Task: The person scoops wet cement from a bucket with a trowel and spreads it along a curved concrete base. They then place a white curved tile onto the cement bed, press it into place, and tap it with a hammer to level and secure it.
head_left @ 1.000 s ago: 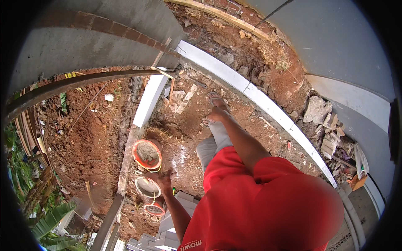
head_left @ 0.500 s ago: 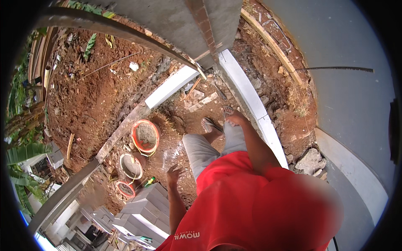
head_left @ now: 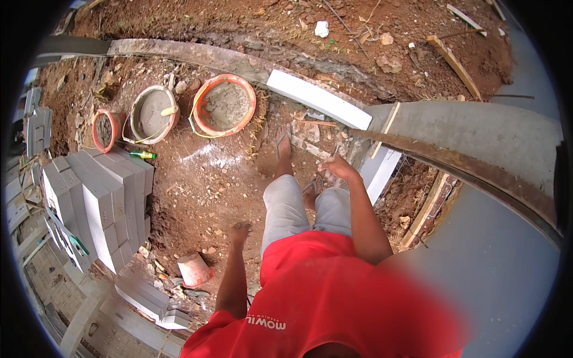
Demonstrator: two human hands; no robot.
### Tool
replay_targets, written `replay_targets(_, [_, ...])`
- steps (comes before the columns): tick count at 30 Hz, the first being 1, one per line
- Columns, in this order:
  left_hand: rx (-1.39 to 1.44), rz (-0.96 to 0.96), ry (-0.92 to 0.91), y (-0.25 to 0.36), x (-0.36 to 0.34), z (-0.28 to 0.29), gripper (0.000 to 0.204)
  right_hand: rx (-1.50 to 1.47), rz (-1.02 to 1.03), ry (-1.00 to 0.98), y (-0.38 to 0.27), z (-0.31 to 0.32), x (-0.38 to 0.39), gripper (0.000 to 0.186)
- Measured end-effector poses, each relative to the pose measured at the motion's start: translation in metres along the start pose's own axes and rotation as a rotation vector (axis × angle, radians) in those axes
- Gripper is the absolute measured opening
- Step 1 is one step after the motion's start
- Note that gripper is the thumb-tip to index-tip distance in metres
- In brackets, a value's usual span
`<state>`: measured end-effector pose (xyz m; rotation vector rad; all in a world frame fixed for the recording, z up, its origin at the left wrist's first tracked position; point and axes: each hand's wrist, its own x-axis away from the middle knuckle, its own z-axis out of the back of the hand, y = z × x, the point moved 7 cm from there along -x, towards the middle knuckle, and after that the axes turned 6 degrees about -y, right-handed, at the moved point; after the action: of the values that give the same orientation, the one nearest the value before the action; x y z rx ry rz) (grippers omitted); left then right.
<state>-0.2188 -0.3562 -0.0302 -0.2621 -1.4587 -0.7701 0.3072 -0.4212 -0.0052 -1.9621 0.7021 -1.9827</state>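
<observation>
My left hand (head_left: 240,231) hangs low over the bare soil to the left of my legs, holding nothing, fingers loosely apart. My right hand (head_left: 338,167) is raised ahead of my right knee with the fingers partly stretched and nothing visible in them. Ahead and to the left stand a large orange bucket (head_left: 251,113) of grey mortar, a whitish bucket (head_left: 136,113) of mortar with a pale handle-like piece across its rim, and a smaller orange bucket (head_left: 97,132). Neither hand touches them. White blocks (head_left: 319,98) line the low footing beyond my right hand.
Grey blocks (head_left: 113,197) are stacked at left, with a green-handled tool (head_left: 77,244) on them and a green-yellow bottle (head_left: 143,154) beside. A tipped bucket (head_left: 194,270) lies nearer. A concrete column (head_left: 471,122) with wooden boards crosses the right. Rubble and planks lie around.
The view has swung leftward, bringing the buckets and block stack nearer the middle. My right hand has come off my knee, and my left foot has moved forward.
</observation>
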Motion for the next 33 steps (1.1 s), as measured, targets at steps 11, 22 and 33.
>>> replay_targets(11, [0.347,-0.019,0.147,0.097,-0.118,0.054,0.037,0.326,0.099,-0.023,-0.215,-0.098,-0.168,0.025])
replay_targets(22, [0.297,-0.396,0.512,0.341,-0.229,0.135,0.088,0.659,0.045,0.075,-0.294,-0.130,-0.309,0.031])
replay_targets(33, [0.264,-0.517,0.852,0.353,-0.233,0.168,0.056,0.615,0.185,0.067,-0.360,-0.135,-0.328,0.027])
